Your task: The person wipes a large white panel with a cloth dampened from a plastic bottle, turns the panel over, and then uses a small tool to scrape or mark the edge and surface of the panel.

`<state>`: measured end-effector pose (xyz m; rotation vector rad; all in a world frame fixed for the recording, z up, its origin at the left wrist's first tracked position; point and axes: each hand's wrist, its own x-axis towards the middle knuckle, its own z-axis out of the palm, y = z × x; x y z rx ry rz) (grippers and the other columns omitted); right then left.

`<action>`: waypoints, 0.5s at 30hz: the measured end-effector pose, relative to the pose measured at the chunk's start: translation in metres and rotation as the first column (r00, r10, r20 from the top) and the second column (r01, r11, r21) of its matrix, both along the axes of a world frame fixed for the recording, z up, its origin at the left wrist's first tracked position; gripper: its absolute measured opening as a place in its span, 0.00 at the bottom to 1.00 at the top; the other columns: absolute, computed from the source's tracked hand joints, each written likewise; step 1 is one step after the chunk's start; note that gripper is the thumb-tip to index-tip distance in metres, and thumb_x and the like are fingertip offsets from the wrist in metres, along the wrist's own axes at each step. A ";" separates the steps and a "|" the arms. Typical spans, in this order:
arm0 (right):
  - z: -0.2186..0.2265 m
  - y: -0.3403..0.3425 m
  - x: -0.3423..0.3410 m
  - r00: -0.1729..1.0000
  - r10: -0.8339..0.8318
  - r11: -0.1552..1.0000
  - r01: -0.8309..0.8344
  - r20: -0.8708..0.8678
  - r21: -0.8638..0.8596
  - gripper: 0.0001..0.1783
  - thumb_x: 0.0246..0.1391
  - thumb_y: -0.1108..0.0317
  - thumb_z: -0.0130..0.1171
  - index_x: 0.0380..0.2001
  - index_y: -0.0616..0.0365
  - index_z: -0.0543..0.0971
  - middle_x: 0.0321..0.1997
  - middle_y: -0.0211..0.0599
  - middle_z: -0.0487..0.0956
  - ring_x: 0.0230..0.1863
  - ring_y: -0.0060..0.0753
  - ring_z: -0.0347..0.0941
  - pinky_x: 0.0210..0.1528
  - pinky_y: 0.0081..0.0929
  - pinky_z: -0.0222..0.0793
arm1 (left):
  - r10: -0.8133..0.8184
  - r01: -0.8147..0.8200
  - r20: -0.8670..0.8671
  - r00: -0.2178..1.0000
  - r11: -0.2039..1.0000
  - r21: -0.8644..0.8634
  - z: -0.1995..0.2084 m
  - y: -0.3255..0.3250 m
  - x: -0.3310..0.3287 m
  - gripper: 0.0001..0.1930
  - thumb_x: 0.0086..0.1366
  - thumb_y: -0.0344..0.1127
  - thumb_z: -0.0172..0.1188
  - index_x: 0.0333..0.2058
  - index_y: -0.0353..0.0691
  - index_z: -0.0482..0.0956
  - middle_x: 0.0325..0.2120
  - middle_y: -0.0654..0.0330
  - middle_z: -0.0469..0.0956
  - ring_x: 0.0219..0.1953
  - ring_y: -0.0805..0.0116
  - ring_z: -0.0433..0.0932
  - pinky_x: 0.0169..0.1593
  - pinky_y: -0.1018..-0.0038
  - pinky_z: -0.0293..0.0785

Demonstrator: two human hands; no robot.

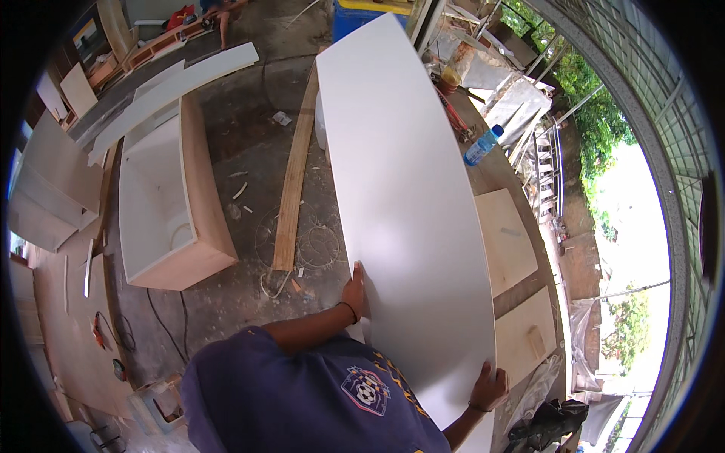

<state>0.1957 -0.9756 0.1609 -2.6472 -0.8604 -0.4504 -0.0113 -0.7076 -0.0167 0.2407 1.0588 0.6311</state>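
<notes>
A long white panel (pixel 408 174) stretches from close to my body to the far end of the workspace, slightly tilted. My left hand (pixel 353 294) is closed on its left edge, thumb along the rim, the other fingers mostly hidden. Lower down, my right hand (pixel 489 388) grips the opposite edge, with the thumb on the white face and the fingers curled round the outside. Beneath the panel's left side lies a long wooden plank (pixel 297 174) on the concrete floor. What supports the panel underneath is mostly hidden.
An open white-lined cabinet box (pixel 162 204) stands at left, with long white boards (pixel 181 87) behind it. Two light wooden pieces (pixel 506 238) and a blue bottle (pixel 483 146) are at right. Black cables (pixel 168 325) and scraps litter the floor. Another person (pixel 224 19) is far back.
</notes>
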 end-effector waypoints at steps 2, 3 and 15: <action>-0.008 -0.019 -0.014 0.999 -0.035 0.999 0.036 -0.037 0.028 0.22 0.45 0.50 0.61 0.21 0.63 0.75 0.24 0.47 0.75 0.29 0.52 0.72 0.32 0.46 0.65 | 0.024 -0.021 0.152 0.988 1.000 -0.024 -0.034 -0.011 -0.018 0.41 0.60 0.71 0.39 0.53 0.35 0.67 0.45 0.55 0.73 0.46 0.62 0.72 0.50 0.66 0.69; -0.017 -0.036 -0.023 0.998 -0.046 0.996 0.049 -0.045 0.076 0.23 0.45 0.50 0.60 0.21 0.63 0.75 0.24 0.48 0.75 0.29 0.52 0.72 0.31 0.46 0.65 | 0.026 -0.018 0.229 0.973 0.999 -0.036 -0.045 -0.017 -0.024 0.41 0.61 0.70 0.39 0.53 0.35 0.66 0.46 0.55 0.72 0.47 0.62 0.72 0.50 0.66 0.68; -0.081 -0.229 -0.094 0.967 -0.252 0.836 0.235 -0.033 0.495 0.33 0.60 0.43 0.42 0.17 0.66 0.70 0.13 0.41 0.67 0.16 0.36 0.62 0.20 0.39 0.58 | -0.435 0.130 0.592 0.678 0.864 0.486 0.101 -0.133 -0.055 0.29 0.70 0.58 0.31 0.44 0.37 0.71 0.32 0.62 0.73 0.36 0.73 0.73 0.43 0.76 0.71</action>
